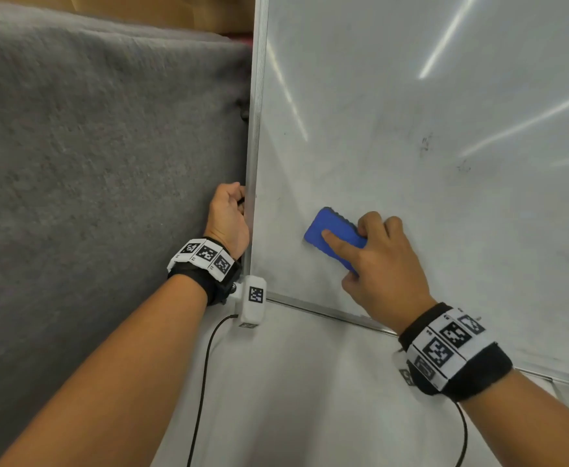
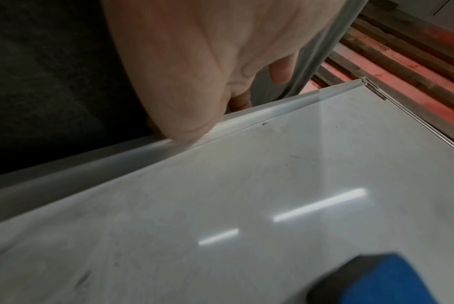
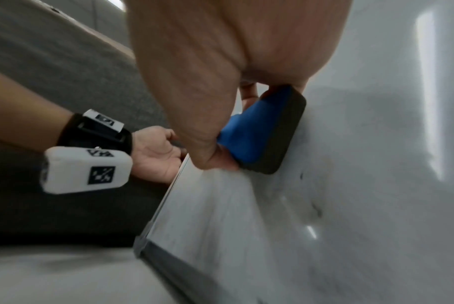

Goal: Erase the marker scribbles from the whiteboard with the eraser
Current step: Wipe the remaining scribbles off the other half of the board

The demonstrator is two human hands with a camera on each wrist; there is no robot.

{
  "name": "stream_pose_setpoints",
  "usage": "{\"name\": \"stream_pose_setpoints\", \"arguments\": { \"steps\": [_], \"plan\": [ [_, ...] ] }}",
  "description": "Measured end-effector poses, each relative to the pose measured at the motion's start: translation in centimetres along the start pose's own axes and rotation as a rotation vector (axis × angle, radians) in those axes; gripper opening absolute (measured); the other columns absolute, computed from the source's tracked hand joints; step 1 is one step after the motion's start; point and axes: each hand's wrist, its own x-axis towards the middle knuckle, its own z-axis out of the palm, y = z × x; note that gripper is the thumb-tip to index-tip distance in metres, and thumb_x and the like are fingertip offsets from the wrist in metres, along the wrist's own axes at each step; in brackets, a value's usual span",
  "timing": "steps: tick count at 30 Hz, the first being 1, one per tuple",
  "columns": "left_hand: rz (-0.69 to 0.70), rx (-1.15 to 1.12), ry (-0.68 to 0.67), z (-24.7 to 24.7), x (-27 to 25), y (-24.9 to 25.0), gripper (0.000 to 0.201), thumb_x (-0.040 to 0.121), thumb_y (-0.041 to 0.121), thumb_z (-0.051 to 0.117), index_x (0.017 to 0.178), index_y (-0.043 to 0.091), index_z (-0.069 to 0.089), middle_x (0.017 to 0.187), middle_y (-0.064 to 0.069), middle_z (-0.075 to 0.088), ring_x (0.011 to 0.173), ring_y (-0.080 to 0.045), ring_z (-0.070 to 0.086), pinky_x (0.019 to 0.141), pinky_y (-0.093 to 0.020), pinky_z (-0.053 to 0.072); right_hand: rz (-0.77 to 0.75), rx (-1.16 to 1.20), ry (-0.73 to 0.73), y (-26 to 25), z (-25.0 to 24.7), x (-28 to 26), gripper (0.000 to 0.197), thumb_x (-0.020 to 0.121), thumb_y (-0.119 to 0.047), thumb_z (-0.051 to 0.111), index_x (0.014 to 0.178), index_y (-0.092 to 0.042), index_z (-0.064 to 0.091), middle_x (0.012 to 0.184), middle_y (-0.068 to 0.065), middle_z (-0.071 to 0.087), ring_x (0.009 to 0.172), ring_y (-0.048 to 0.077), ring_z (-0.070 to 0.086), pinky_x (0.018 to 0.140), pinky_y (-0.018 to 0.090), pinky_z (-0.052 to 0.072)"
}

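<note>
A whiteboard [image 1: 394, 112] with a metal frame leans upright, its surface greyish with faint smears. Small dark marker traces [image 1: 425, 143] remain at the right middle. A blue eraser [image 1: 330, 230] with a dark felt face lies flat against the board's lower left area. My right hand [image 1: 374, 261] grips it, forefinger along its back, thumb and other fingers on its sides. In the right wrist view the eraser [image 3: 262, 131] presses the board [image 3: 363, 164]. My left hand [image 1: 228, 217] curls round the board's left frame edge [image 1: 253, 163]; the left wrist view shows the fingers [image 2: 280, 70] behind the frame [image 2: 142, 152].
A grey blanket-like cloth [image 1: 90, 163] covers the area left of the board. The board's bottom edge [image 1: 326, 313] stands on a pale surface [image 1: 293, 399]. Black cables [image 1: 205, 382] run from both wrist cameras. Reddish wooden slats [image 2: 415, 61] lie beyond the board's far corner.
</note>
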Motion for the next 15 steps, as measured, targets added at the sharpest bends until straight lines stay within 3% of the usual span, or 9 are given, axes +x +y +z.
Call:
{"name": "stream_pose_setpoints", "arguments": {
  "steps": [5, 10, 12, 15],
  "plan": [
    [-0.001, 0.017, 0.044, 0.6, -0.5, 0.2, 0.033, 0.099, 0.032, 0.040, 0.079, 0.015, 0.060, 0.082, -0.003, 0.066, 0.084, -0.019, 0.060, 0.081, -0.034, 0.049, -0.063, -0.015, -0.055, 1.6, -0.2, -2.6, 0.068, 0.060, -0.001, 0.074, 0.122, -0.028, 0.070, 0.097, 0.008, 0.049, 0.079, 0.028, 0.039, 0.063, 0.041, 0.046],
    [0.027, 0.110, 0.146, 2.0, -0.6, -0.2, 0.030, 0.100, 0.038, 0.045, 0.090, 0.019, 0.066, 0.080, 0.005, 0.073, 0.083, -0.014, 0.066, 0.080, -0.031, 0.051, 0.097, -0.013, 0.039, 3.6, -2.0, -2.6, 0.069, 0.065, -0.007, 0.077, 0.130, -0.028, 0.066, 0.106, 0.009, 0.049, 0.087, 0.031, 0.040, 0.069, 0.044, 0.050],
    [0.042, 0.175, 0.215, 2.3, -0.6, -0.2, 0.040, 0.092, 0.050, 0.050, 0.107, 0.019, 0.069, 0.097, 0.003, 0.074, 0.095, -0.015, 0.068, 0.092, -0.035, 0.051, 0.073, -0.020, 0.023, 3.6, -2.1, -3.1, 0.069, 0.067, -0.007, 0.076, 0.131, -0.028, 0.064, 0.106, 0.009, 0.050, 0.085, 0.031, 0.040, 0.069, 0.045, 0.049],
    [0.059, 0.308, 0.260, 2.6, -0.6, -0.7, 0.071, 0.077, 0.064, 0.046, 0.131, 0.021, 0.062, 0.125, 0.002, 0.067, 0.116, -0.017, 0.062, 0.107, -0.041, 0.044, -0.020, -0.012, -0.067, 4.0, -2.2, -4.5, 0.069, 0.064, -0.002, 0.078, 0.126, -0.032, 0.068, 0.099, 0.006, 0.051, 0.080, 0.029, 0.041, 0.064, 0.041, 0.045]
  ]
}}
